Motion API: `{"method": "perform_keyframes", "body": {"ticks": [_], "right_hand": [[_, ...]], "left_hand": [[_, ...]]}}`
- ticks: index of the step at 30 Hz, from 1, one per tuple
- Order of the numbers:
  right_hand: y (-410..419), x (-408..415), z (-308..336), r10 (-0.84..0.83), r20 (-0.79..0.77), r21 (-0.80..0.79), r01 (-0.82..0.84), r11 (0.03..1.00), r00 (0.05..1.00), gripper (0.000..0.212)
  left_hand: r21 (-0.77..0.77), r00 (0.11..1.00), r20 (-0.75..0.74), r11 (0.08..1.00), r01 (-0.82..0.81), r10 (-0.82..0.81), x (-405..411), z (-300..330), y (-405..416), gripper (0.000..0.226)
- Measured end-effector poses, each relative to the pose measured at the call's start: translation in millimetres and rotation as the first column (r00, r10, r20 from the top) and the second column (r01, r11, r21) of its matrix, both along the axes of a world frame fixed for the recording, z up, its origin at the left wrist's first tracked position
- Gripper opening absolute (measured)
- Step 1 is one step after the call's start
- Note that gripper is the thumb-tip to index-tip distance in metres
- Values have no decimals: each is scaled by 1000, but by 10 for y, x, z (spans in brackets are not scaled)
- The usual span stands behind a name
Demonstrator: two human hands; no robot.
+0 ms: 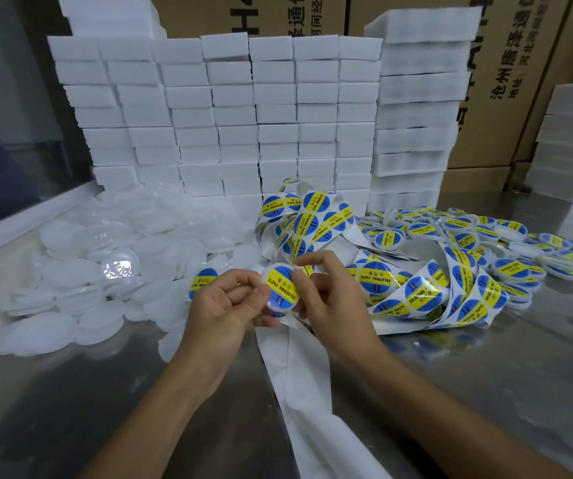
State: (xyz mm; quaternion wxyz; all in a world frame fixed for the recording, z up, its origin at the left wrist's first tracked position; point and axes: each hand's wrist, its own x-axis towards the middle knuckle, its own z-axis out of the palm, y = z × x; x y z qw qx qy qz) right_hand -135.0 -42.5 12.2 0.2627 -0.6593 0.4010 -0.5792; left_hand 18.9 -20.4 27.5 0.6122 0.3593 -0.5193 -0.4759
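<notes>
left hand (224, 305) is gripping the lid (278, 307), right hand (328, 295) is pinching the soldering paste sticker (282, 288), probably risking a crease

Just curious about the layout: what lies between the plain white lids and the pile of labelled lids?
Head view: a tangled strip of blue-and-yellow stickers lies there, with its bare white backing trailing toward the viewer.

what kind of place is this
Likely a packing or labelling workshop: the left hand holds a plastic lid, the right hand pinches a sticker on it, beside heaps of labelled lids, foam blocks and cartons.
</notes>
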Motion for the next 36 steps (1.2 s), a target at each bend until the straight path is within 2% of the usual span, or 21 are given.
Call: {"method": "perform_keyframes", "body": {"ticks": [3,5,9,12,15,17,20,22,23,25,28,32,36], "right_hand": [[12,0,-30,51,-131,-37,-56,998,990,29],[36,42,-35,66,-128,4,-66,998,990,40],[49,71,-6,144,43,97,-147,984,989,25],[40,57,11,143,94,107,-153,982,985,18],[36,69,1,85,117,81,-95,992,990,16],[27,49,-1,78,133,58,-86,995,988,4],[29,15,0,73,17,15,-74,997,997,28],[55,13,32,30,-63,2,-30,1000,998,23],[65,16,58,15,-44,17,-14,1000,999,17],[73,-3,108,26,77,70,-31,997,997,18],[86,-21,163,73,183,93,-91,991,980,16],[98,-3,164,88,158,79,-101,992,984,3],[111,12,162,147,76,82,-153,985,986,30]], "left_hand": [[52,995,-63,996,-76,79,31,8,-28,5],[67,991,-57,991,-117,121,42,9,-29,6],[53,986,-35,986,-158,160,37,24,-15,10],[52,989,-21,988,-146,148,10,36,-3,19],[68,997,-42,996,-62,65,-20,40,16,29],[73,998,-68,997,17,-12,-18,33,15,30],[52,999,-40,999,14,-12,26,10,-6,28],[36,1000,19,999,-4,3,37,-5,-5,26],[33,999,40,999,-10,9,30,-14,-6,22],[45,998,54,998,-31,28,2,-33,-15,15],[54,997,52,996,-64,62,-23,-32,-23,31],[55,998,41,997,-52,50,-1,-32,-25,23],[46,992,-15,991,-124,125,12,-51,-41,23]]}}
